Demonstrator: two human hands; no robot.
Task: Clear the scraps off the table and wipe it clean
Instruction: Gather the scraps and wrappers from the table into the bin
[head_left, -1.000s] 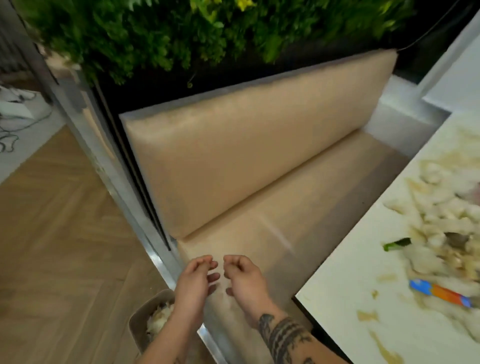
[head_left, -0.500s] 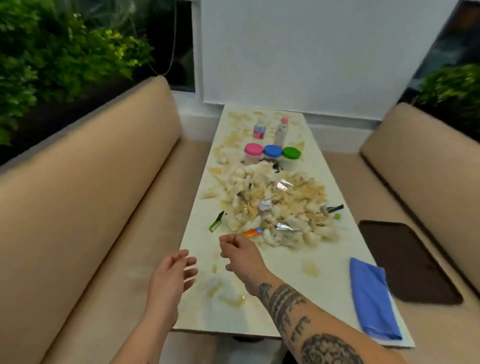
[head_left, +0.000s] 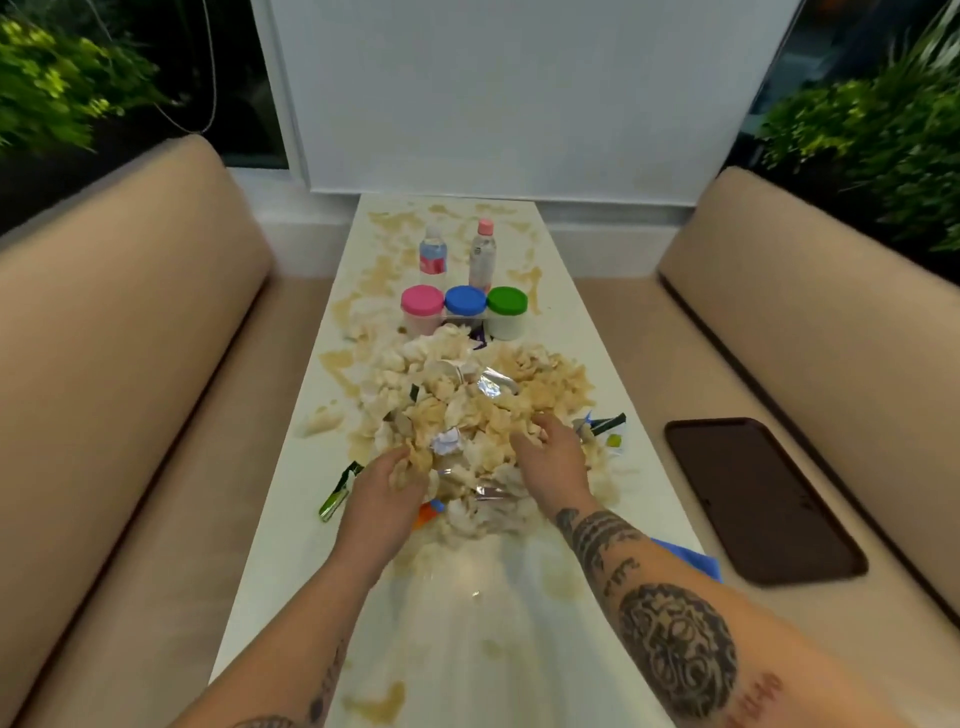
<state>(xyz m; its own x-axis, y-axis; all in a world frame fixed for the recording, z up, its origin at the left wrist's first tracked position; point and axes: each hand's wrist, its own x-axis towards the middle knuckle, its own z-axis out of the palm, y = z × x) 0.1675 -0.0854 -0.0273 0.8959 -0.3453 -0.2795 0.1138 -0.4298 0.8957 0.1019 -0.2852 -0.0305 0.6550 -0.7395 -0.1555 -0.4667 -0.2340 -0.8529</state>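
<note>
Your left hand (head_left: 382, 493) and right hand (head_left: 553, 460) were both sunk into the near edge of the scrap pile (head_left: 467, 405), one at each flank, with the fingers (head_left: 402, 457) curled loosely into crumpled paper; whether either hand had closed on a wad, I could not tell. The pile lay straight ahead of both hands on the middle of the surface (head_left: 457, 639), stretching away from you along its length, about equally near to each hand. A blue cloth (head_left: 691, 558) showed just behind your right forearm. Two bottles (head_left: 480, 254) stood beyond three lidded tubs (head_left: 465, 306); their labels were too blurred to read.
</note>
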